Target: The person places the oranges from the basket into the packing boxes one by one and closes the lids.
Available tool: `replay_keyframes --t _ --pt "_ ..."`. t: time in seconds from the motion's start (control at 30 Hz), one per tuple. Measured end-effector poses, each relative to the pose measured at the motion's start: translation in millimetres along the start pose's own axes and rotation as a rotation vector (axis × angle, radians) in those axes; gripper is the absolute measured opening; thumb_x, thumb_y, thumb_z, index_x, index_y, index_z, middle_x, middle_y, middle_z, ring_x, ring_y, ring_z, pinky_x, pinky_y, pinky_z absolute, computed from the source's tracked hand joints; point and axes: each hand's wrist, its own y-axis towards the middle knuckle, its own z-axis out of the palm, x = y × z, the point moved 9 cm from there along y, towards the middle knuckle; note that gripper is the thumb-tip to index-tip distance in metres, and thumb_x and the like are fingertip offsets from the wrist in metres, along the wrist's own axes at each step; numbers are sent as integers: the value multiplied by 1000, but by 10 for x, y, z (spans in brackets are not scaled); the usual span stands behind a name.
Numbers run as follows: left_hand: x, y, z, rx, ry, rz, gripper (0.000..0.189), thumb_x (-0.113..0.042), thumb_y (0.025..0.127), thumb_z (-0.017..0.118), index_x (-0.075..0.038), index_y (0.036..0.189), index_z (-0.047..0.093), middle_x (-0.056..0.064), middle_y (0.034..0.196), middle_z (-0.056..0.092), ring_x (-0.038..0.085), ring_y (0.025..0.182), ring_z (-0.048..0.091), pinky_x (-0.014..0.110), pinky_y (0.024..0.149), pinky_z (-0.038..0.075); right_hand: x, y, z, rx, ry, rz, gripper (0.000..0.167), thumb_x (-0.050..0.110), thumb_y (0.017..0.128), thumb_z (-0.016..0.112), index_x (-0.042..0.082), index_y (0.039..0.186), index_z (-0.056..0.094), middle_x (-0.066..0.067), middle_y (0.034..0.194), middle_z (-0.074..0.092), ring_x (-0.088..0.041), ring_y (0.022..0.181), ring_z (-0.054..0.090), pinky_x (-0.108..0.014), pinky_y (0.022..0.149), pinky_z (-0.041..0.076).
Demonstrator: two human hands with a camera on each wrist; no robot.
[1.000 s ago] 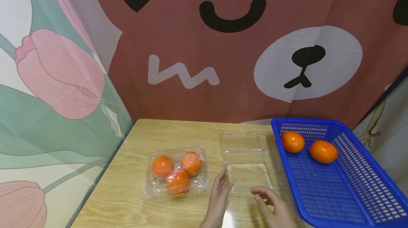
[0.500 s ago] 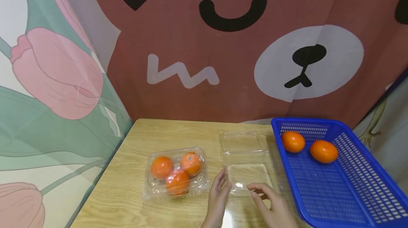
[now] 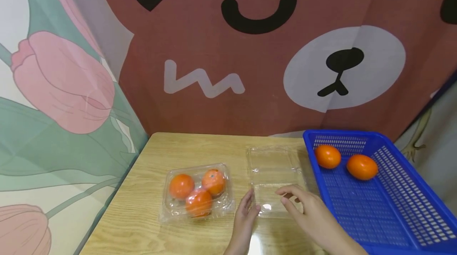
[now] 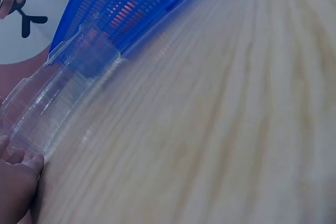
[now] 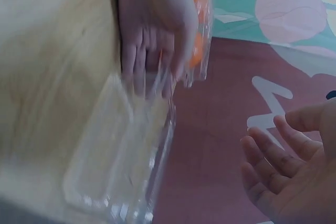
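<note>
A lidded clear plastic clamshell box lies open on the wooden table [image 3: 143,207], its lid [image 3: 273,159] folded back and its tray [image 3: 271,195] nearer the person. My left hand [image 3: 244,221] rests along the tray's left side, fingers fairly straight and thumb at the near corner. In the right wrist view, the left hand [image 5: 155,30] shows with its fingertips right at the plastic wall. My right hand [image 3: 307,211] hovers over the tray's near right part with loosely bent fingers. Seen from its own wrist, the right hand [image 5: 294,171] holds nothing.
On the left stands a closed clear box [image 3: 168,209] with three orange fruits [image 3: 198,203] inside. To the right, a blue plastic basket [image 3: 326,207] holds two more orange fruits, one [image 3: 362,167] beside the other. A patterned curtain [image 3: 200,116] hangs behind the table.
My right hand has moved up and forward from the tray's near edge to above the tray. The left hand has stayed at the tray's left side.
</note>
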Motion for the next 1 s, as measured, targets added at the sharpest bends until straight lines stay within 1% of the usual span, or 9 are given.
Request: replay_keyframes --t 0.1,0.23,0.33,0.47,0.63,0.7,0.83,0.9,1.0 --pt "-11 -1 -19 5 -26 8 61 -20 101 54 4 152 28 24 159 24 44 146 16 62 114 18 -28 100 -93 34 -28 17 16 8 93 68 19 105 70 10 96 68 -2 87 59 -32 75 55" --pt "-25 -9 -28 6 -46 9 61 -17 101 55 6 151 29 25 158 24 43 146 17 58 116 19 -139 217 -208 95 -27 86 14 10 96 65 18 106 70 10 96 68 -5 86 60 -31 74 55" --pt "-33 -10 -27 8 -51 9 61 -17 101 55 6 151 29 25 158 24 43 146 17 55 116 20 -262 290 -285 145 -6 145 13 13 98 64 16 109 70 8 95 67 -8 80 59 -27 68 54" --pt "-31 -5 -30 11 -45 10 61 -16 101 55 6 151 29 24 158 24 42 146 18 53 116 21 -435 391 -403 171 -1 199 14 17 99 62 16 111 69 3 99 68 -13 78 57 -26 62 50" --pt "-40 -4 -39 13 -37 12 61 -17 101 55 6 151 29 23 159 24 41 146 18 53 116 21 -641 516 -541 168 -45 216 17 23 100 60 15 113 69 -2 103 69 -20 85 61 -32 69 52" --pt "-48 -6 -40 14 -38 11 61 -16 101 55 6 151 28 23 159 24 41 146 17 53 116 20 -728 559 -591 161 -55 206 18 22 100 60 12 113 69 -5 104 70 -23 87 64 -35 71 54" --pt "-55 -12 -38 20 -34 1 61 -17 101 54 5 152 28 23 159 24 41 146 17 53 116 20 -927 615 -685 140 -63 202 19 19 100 60 8 113 69 -16 112 68 -28 88 67 -34 70 55" --pt "-60 -18 -33 27 -32 -3 61 -17 101 54 5 152 27 24 159 23 42 146 16 54 116 19 -1036 634 -728 130 -78 202 19 17 101 60 6 113 69 -20 115 67 -32 89 67 -38 70 56" --pt "-62 -28 -27 36 -35 -6 61 -17 102 53 5 152 26 23 160 22 42 147 15 55 116 18 -1199 655 -777 133 -115 222 22 19 101 59 4 114 69 -22 115 67 -37 94 64 -48 74 55"
